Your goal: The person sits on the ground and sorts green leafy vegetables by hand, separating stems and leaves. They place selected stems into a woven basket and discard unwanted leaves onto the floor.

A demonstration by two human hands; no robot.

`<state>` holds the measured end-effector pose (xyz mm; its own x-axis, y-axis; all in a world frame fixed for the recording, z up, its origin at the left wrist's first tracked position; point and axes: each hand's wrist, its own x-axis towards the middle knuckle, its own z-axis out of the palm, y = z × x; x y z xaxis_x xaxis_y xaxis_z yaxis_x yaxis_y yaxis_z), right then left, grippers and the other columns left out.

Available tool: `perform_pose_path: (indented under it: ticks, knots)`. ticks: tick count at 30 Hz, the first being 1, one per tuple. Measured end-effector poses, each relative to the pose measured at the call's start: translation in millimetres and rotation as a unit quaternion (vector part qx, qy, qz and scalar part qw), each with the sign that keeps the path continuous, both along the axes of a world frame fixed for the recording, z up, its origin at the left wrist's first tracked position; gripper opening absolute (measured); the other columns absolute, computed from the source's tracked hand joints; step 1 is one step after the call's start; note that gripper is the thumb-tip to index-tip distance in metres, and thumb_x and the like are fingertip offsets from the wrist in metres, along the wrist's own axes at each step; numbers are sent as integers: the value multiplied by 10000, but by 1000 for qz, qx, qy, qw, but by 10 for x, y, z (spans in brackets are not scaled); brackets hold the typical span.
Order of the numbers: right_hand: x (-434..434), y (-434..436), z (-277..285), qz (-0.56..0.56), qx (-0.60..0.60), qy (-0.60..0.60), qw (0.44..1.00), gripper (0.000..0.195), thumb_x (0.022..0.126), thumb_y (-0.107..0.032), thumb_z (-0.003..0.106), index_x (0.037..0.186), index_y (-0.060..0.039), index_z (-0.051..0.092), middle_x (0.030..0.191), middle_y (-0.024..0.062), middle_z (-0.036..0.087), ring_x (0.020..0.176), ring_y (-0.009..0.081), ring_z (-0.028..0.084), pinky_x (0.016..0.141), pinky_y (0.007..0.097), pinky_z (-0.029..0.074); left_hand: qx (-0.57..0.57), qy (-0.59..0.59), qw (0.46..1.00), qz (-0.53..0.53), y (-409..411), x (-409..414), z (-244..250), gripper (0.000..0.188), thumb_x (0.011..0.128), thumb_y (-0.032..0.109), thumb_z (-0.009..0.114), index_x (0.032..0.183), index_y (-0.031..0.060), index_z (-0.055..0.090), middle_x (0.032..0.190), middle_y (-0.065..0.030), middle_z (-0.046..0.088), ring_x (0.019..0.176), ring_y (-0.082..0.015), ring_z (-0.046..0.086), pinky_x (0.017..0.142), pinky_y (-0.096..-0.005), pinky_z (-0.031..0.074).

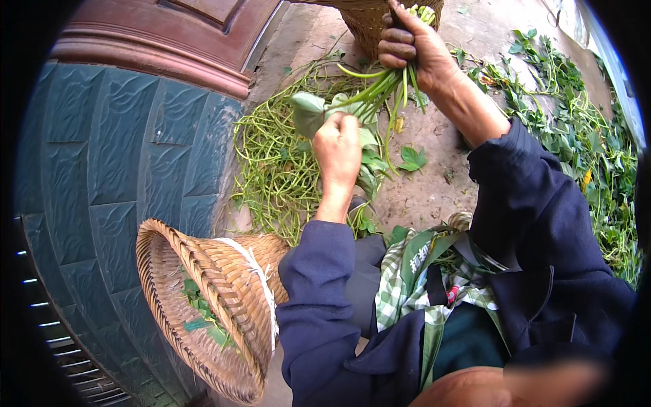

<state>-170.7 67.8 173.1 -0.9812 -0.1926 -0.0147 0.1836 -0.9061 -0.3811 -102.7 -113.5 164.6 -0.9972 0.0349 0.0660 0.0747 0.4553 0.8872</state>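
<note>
My right hand (409,48) is closed around a bunch of long green leaf stalks (384,91), whose pale ends poke out above the fist near the top edge. The fingertips look dark-stained. Below and left of it, my left hand (338,137) is closed at the leafy end of the bunch, with broad pale-backed leaves (307,112) around the fingers. Exactly what its fingertips pinch is hidden. Beneath my hands, a tangled heap of green stems (274,168) lies on the ground. A loose lobed leaf (412,158) rests right of the heap.
A woven bamboo basket (224,274), tilted and holding some leaves, is at lower left. Another woven basket (361,30) stands at the top. Leafy vines (574,122) spread along the right. Blue wall tiles (119,152) and a reddish door (168,40) border the left; a checked apron (396,290) covers my lap.
</note>
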Motion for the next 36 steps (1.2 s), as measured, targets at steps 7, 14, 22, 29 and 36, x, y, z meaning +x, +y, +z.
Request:
perform_pose_path:
  ticks: [7, 14, 22, 29, 36]
  knots:
    - [-105, 362, 2, -63, -56, 18, 996, 261, 882, -368, 531, 767, -138, 488, 482, -90, 310, 380, 40, 280, 367, 207, 236, 307, -62, 928, 204, -617, -44, 130, 267, 883, 253, 544, 735, 31, 536, 684, -20, 470, 629, -112, 477, 561, -271, 406]
    - [-49, 220, -8, -32, -3, 19, 999, 263, 873, -373, 546, 756, -150, 469, 477, -100, 291, 374, 34, 264, 367, 199, 220, -173, 275, 946, -11, -239, -76, 326, 197, 755, 83, 683, 915, 48, 574, 715, -33, 524, 611, -130, 487, 571, -273, 435]
    - [-3, 130, 54, -7, 17, 14, 1000, 270, 878, -383, 533, 755, -149, 480, 479, -101, 294, 373, 36, 258, 371, 201, 221, -293, 288, 911, -35, -173, -129, 169, 102, 763, 78, 607, 861, 48, 599, 769, -123, 566, 670, -275, 578, 590, -353, 457]
    - [49, 44, 108, 13, 23, 3, 1000, 288, 885, -393, 516, 750, -140, 491, 473, -100, 284, 360, 37, 247, 360, 204, 214, 52, 30, 987, 152, -572, -370, 98, 156, 808, 169, 442, 721, 52, 497, 645, -30, 485, 634, -190, 537, 579, -335, 441]
    - [-39, 370, 82, 25, -76, 49, 996, 255, 906, -342, 496, 798, -110, 491, 479, -91, 327, 367, 36, 283, 360, 206, 243, 25, 120, 979, 163, -833, -119, 292, 282, 770, 238, 710, 729, 26, 529, 706, -7, 517, 623, -93, 473, 581, -228, 418]
